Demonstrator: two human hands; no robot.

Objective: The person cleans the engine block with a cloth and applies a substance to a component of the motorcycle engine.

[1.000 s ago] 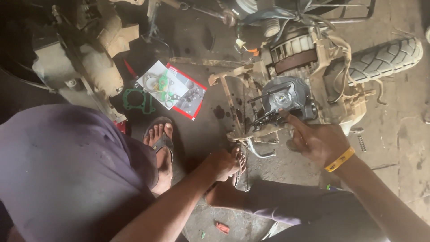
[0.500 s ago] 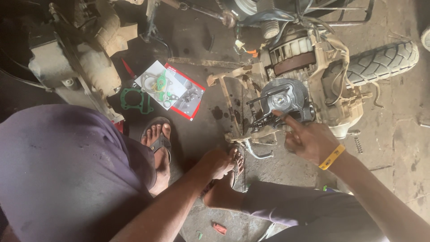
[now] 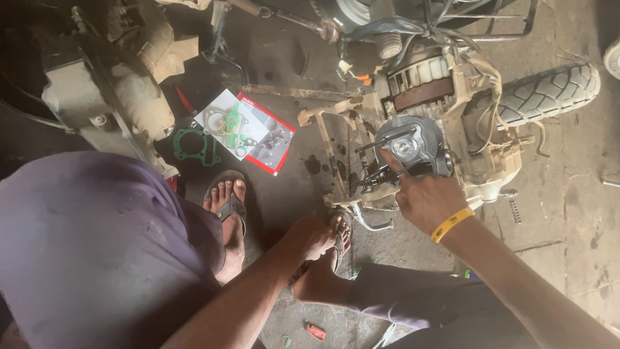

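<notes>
My right hand (image 3: pixel 423 197), with a yellow band on the wrist, reaches into a stripped scooter engine (image 3: pixel 445 123) lying on the floor. Its index finger points up at the round grey piston top (image 3: pixel 403 145), and finger and thumb pinch a dark part (image 3: pixel 423 169) just below it. My left hand (image 3: pixel 315 236) lies low by my right foot and its sandal (image 3: pixel 339 236), fingers curled. What it holds, if anything, is hidden. A bent metal rod (image 3: pixel 371 226) lies right beside it.
A rear tyre (image 3: pixel 549 90) sticks out right of the engine. An opened gasket packet (image 3: pixel 248 132) and a green ring gasket (image 3: pixel 190 145) lie on the concrete near my left foot (image 3: pixel 226 200). Dirty engine casings (image 3: pixel 123 84) sit at upper left.
My right hand has moved up and left from the engine's side onto the piston area. The left hand has stayed by my foot.
</notes>
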